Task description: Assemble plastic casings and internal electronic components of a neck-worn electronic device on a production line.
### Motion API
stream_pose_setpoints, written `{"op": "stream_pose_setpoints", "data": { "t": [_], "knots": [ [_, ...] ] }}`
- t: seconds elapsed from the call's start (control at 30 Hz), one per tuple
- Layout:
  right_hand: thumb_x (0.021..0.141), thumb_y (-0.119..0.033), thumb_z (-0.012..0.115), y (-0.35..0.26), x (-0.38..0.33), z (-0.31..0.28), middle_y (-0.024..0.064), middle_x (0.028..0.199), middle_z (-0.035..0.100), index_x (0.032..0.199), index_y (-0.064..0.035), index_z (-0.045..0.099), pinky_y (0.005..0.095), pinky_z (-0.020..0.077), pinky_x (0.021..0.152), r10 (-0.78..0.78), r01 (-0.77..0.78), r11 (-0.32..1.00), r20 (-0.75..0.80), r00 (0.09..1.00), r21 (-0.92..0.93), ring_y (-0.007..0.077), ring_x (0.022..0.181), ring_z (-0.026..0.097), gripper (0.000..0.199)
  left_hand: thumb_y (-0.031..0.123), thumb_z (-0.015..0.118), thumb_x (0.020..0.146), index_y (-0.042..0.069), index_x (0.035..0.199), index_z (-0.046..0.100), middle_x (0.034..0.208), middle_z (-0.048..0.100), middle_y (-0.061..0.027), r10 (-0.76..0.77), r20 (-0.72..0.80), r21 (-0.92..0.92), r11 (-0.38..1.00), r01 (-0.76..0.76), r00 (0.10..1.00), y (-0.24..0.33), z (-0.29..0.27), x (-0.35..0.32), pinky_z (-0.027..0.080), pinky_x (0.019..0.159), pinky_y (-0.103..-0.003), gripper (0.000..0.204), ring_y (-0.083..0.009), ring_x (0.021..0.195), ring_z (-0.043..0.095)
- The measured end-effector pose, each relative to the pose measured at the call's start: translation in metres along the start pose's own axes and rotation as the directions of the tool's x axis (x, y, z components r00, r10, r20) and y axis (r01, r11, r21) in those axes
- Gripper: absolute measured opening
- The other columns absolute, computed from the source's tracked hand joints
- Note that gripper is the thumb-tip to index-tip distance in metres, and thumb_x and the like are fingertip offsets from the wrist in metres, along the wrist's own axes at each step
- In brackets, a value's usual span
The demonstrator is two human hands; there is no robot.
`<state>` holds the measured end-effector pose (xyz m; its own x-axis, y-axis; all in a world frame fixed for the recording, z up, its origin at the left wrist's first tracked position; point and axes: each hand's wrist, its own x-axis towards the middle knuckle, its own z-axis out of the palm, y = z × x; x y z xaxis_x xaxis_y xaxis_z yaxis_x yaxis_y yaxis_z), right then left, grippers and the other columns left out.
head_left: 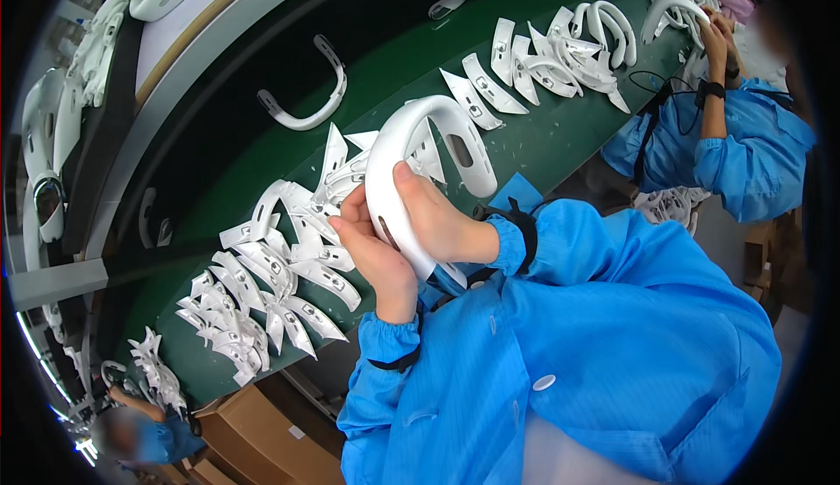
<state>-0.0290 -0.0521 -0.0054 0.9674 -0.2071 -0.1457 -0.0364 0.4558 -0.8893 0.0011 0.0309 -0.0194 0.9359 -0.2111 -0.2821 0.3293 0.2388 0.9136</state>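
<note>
A glossy white U-shaped plastic shell with an oval slot near one end is up in front of my chest, over the green work surface. My right hand is closed around its near arm, the thumb pressed along the curved wall. Lower on the same arm, my left hand grips the shell from the left, its fingertips partly hidden behind it. Just beyond my hands lie loose white curved plastic pieces, partly covered by the shell.
Piles of white curved pieces spread along the green bench. U-shaped shells sit on the dark green strip beyond. A co-worker in blue handles a similar shell at right; another person is at lower left, beside a cardboard box.
</note>
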Motion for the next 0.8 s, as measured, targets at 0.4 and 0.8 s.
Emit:
{"op": "stream_pose_setpoints", "data": {
  "t": [0.4,0.8],
  "knots": [
    [0.098,-0.038,0.025,-0.023,0.004,-0.017,0.0136,0.113,0.048,0.125,0.0022,0.035,0.0287,0.0389,0.091,0.000,0.018,0.985,0.104,0.995,-0.170,0.0172,0.100,0.048,0.049,0.002,0.068,0.067,-0.001,0.130,0.029,0.111,0.047,-0.0151,0.162,0.433,0.529,0.751,-0.395,0.887,0.020,-0.022,-0.020,0.047,0.075,-0.029,0.074,-0.0210,0.098,0.052],
    [0.090,-0.007,0.043,-0.015,-0.018,-0.006,0.0228,0.131,0.037,0.140,0.0019,0.010,0.0340,0.0271,0.103,-0.049,0.168,0.917,0.316,0.948,-0.363,0.0302,0.124,0.036,0.060,-0.001,0.053,0.074,-0.006,0.119,0.031,0.100,0.052,-0.0212,0.053,0.335,0.580,0.775,-0.250,0.941,0.032,-0.016,-0.035,0.046,0.075,-0.034,0.051,-0.0260,0.088,0.056]
  ]
}}
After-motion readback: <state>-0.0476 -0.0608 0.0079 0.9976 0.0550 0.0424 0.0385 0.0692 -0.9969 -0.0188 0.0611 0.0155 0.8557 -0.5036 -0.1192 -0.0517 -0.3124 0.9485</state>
